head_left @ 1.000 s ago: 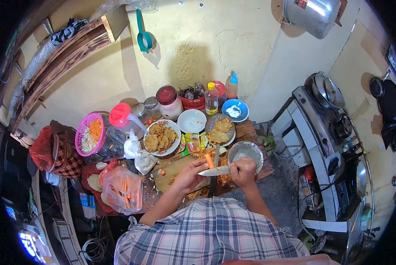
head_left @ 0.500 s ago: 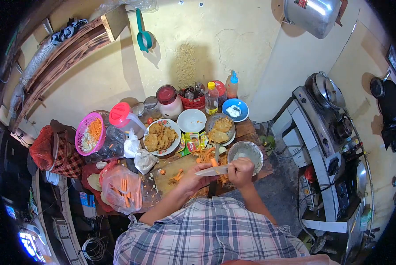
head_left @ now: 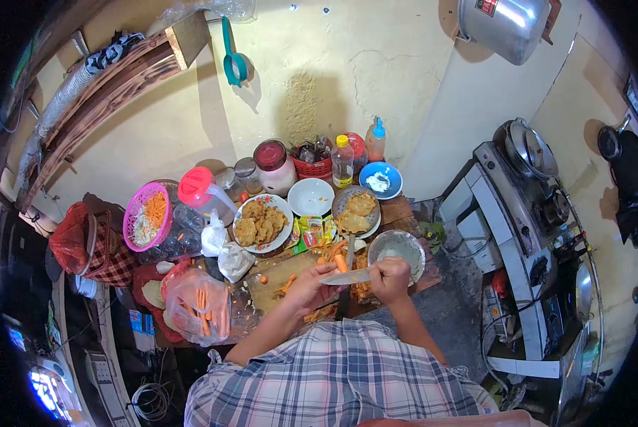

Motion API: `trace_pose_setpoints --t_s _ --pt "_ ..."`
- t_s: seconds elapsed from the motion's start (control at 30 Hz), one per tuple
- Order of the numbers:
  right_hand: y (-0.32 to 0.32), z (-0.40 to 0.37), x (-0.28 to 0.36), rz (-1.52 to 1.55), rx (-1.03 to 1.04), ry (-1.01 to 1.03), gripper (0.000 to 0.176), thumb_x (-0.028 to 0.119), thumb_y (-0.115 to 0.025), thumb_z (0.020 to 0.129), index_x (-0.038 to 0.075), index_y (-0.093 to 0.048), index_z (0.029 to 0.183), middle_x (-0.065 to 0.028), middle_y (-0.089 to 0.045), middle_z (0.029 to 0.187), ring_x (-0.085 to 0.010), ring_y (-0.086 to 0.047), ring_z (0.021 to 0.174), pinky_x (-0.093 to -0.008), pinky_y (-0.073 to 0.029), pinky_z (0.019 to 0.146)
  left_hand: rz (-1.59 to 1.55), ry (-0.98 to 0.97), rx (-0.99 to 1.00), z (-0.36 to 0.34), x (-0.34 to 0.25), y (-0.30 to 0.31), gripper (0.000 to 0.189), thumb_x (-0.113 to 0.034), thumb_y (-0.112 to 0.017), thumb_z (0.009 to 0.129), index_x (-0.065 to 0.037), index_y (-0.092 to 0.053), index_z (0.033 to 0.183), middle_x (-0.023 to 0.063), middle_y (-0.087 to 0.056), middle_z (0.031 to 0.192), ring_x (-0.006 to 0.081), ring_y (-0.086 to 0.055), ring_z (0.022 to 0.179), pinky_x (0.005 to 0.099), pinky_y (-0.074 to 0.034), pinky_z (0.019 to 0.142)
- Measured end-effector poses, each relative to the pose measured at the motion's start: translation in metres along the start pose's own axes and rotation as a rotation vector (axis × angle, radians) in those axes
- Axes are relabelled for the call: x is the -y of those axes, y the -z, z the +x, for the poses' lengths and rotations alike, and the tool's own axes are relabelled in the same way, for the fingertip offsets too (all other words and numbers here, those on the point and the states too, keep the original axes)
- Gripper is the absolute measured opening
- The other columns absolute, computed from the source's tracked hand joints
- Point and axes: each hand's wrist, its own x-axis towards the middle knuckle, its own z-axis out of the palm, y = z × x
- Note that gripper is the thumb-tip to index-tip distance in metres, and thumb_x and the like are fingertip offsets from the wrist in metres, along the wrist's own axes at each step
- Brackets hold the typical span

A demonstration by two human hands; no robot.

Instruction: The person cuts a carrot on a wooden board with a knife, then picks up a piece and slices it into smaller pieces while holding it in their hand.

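Observation:
My left hand (head_left: 309, 290) is closed around an orange carrot (head_left: 341, 263), whose end sticks up past the fingers. In my right hand (head_left: 391, 280) is the handle of a knife (head_left: 349, 277). Its broad blade points left, crosses just below the carrot's exposed end and reaches the left fingers. Under both hands lies a wooden cutting board (head_left: 264, 297) with carrot scraps on it. Orange peelings (head_left: 362, 290) are heaped below the blade. Close beyond my right hand stands a metal bowl (head_left: 419, 250) with pale contents.
A plate of fritters (head_left: 263, 222), a white bowl (head_left: 310, 196) and a skimmer with fritters (head_left: 358, 206) sit farther back. On the left are a bag of carrots (head_left: 198, 304) and a pink basket of shredded vegetables (head_left: 148, 215). A stove (head_left: 514, 188) stands to the right.
The carrot's end has tipped slightly up and left, and the knife blade has shifted a little to the right along it. Both hands keep their grips.

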Motion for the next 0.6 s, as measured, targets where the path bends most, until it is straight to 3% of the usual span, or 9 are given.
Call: trace_pose_setpoints --t_s 0.13,0.3,0.6 --pt "-0.001 0.0 0.004 0.02 -0.009 0.023 0.023 0.011 -0.058 0.068 0.002 -0.053 0.048 -0.0136 -0.044 0.043 -0.0302 -0.046 0.04 -0.04 -0.037 0.045 -0.093 0.021 0.078 0.001 0.003 0.002 0.025 -0.009 -0.056 0.09 0.002 -0.054 0.112 0.0112 -0.064 0.097 0.0188 -0.064 0.083 0.0275 -0.053 0.074" --pt "-0.001 -0.002 -0.003 0.0 -0.018 -0.007 0.023 0.011 -0.057 0.068 0.002 -0.052 0.047 -0.0137 -0.042 0.043 -0.0303 -0.046 0.04 -0.0403 -0.037 0.045 0.023 -0.014 0.022 -0.002 0.002 -0.003 0.027 -0.008 -0.055 0.09 0.003 -0.054 0.114 0.0126 -0.062 0.105 0.0196 -0.063 0.091 0.029 -0.053 0.082" --pt "-0.004 -0.002 -0.002 0.022 -0.032 -0.006 0.024 0.011 -0.057 0.069 0.002 -0.051 0.048 -0.0137 -0.042 0.043 -0.0304 -0.045 0.04 -0.0403 -0.036 0.044 0.101 0.001 0.011 -0.001 0.004 -0.006 0.026 -0.008 -0.053 0.09 0.003 -0.053 0.114 0.0148 -0.059 0.11 0.0224 -0.062 0.094 0.0339 -0.051 0.087"
